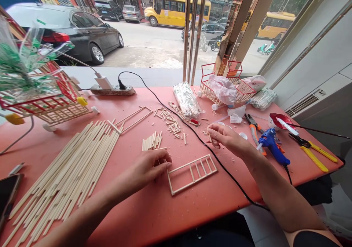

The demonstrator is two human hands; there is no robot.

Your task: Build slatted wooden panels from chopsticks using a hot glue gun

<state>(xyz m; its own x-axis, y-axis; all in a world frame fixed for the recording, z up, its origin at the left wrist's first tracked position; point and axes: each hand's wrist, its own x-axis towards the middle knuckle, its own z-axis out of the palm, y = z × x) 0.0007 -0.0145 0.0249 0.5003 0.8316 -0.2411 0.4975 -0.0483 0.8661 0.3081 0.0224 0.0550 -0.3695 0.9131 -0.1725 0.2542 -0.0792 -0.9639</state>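
My right hand [222, 136] pinches a short wooden stick [210, 138] above the table, beside a black cord. Lower and to the left, my left hand [154, 163] has its fingers curled down and thumb drawn in. What lies between them, if anything, is hidden. That hand rests at the left end of a small ladder-like frame [192, 182] of wooden sticks, which lies flat with several rungs toward its right side. Just behind the left hand is a row of short cut sticks [151, 141].
Long sticks [68, 166] cover the left of the red table [123, 217]. Stick carts [49, 107] stand at the left and back right [217, 93]. A black cord [192, 130] crosses the middle. At right lie a blue glue gun [272, 144], pliers [254, 129] and a yellow-handled tool [316, 155].
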